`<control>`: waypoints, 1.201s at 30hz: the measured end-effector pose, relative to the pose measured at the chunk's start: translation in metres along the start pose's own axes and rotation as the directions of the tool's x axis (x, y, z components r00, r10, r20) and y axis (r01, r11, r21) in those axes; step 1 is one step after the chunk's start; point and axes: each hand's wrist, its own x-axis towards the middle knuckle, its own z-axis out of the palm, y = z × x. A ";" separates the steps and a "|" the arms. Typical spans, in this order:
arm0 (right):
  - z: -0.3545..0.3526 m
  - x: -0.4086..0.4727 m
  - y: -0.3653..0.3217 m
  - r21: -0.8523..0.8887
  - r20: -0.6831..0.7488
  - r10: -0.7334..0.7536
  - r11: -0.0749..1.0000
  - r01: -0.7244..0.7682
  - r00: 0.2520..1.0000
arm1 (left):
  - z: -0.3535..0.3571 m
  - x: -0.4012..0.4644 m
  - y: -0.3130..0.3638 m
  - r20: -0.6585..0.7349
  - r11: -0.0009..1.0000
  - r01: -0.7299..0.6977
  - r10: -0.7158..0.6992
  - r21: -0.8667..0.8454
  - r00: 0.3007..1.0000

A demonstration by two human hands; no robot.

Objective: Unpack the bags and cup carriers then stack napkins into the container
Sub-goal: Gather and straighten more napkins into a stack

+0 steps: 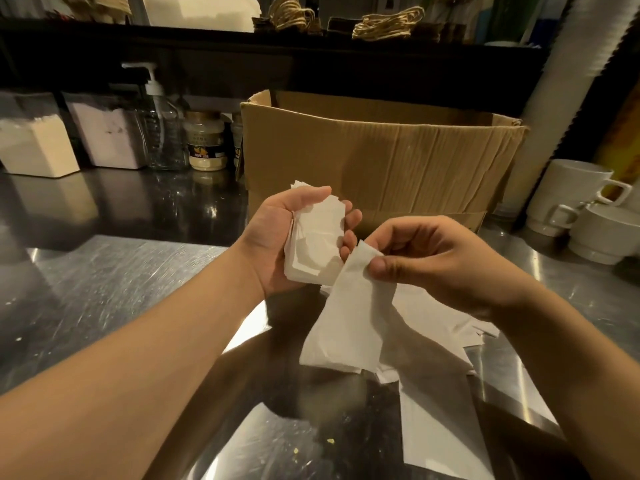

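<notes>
The right hand (426, 261) pinched one napkin (349, 317) by its corner, dangling; the left hand (294, 237) curled round a gathered napkin stack (317, 244), likely for squaring, above loose napkins (450, 341) on the counter (104, 271).

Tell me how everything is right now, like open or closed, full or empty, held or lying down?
left hand: grips a napkin stack.
right hand: pinches a single napkin, which hangs down.
loose napkins: lying flat on the metal counter.
cardboard box: flaps open, contents hidden.
pump bottle: upright, nearly empty.
white mugs: stacked, upright.
powder bins: partly full.
</notes>
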 end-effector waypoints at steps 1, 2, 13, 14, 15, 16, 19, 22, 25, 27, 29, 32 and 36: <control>0.000 -0.001 -0.002 0.048 -0.012 -0.012 0.999 0.013 1.000 | 0.001 0.000 -0.001 -0.006 0.999 0.001 -0.001 0.041 1.000; -0.001 -0.002 -0.003 0.084 -0.032 -0.024 0.996 0.027 0.999 | 0.001 -0.001 -0.001 -0.016 0.996 0.005 -0.003 0.087 1.000; 0.002 0.003 -0.001 0.023 -0.305 -0.131 0.989 0.145 0.943 | 0.013 -0.004 -0.011 0.034 0.958 0.139 -0.152 0.252 0.988; 0.002 0.003 0.000 0.000 -0.318 -0.133 0.990 0.141 0.939 | 0.013 -0.004 -0.012 0.038 0.961 0.148 -0.161 0.231 0.986; 0.003 0.003 0.001 -0.019 -0.330 -0.134 0.991 0.136 0.934 | 0.014 -0.005 -0.012 0.044 0.964 0.162 -0.175 0.212 0.984; 0.003 0.004 0.002 -0.035 -0.343 -0.135 0.991 0.131 0.930 | 0.014 -0.005 -0.013 0.058 0.964 0.171 -0.186 0.206 0.981; 0.004 0.005 0.004 -0.079 -0.388 -0.137 0.990 0.115 0.912 | 0.014 -0.004 -0.013 0.082 0.961 0.179 -0.200 0.211 0.976; 0.007 0.007 0.006 -0.116 -0.438 -0.155 0.986 0.116 0.885 | 0.014 -0.003 -0.013 0.110 0.959 0.195 -0.221 0.208 0.969; 0.010 0.007 0.008 -0.208 -0.479 -0.201 0.972 0.112 0.855 | 0.013 -0.002 -0.014 0.125 0.956 0.183 -0.215 0.230 0.968; 0.010 0.007 0.008 -0.250 -0.494 -0.221 0.963 0.106 0.841 | 0.012 -0.002 -0.015 0.125 0.963 0.167 -0.196 0.212 0.973; 0.010 0.006 0.007 -0.236 -0.496 -0.222 0.965 0.116 0.839 | 0.013 -0.002 -0.015 0.111 0.972 0.161 -0.182 0.172 0.977; 0.009 0.005 0.004 -0.136 -0.480 -0.208 0.977 0.163 0.852 | 0.014 -0.002 -0.016 0.086 0.979 0.143 -0.157 0.145 0.984; 0.001 0.000 -0.007 0.219 -0.316 -0.097 0.961 0.172 0.944 | 0.014 -0.001 -0.016 0.025 0.989 0.102 -0.105 0.108 0.994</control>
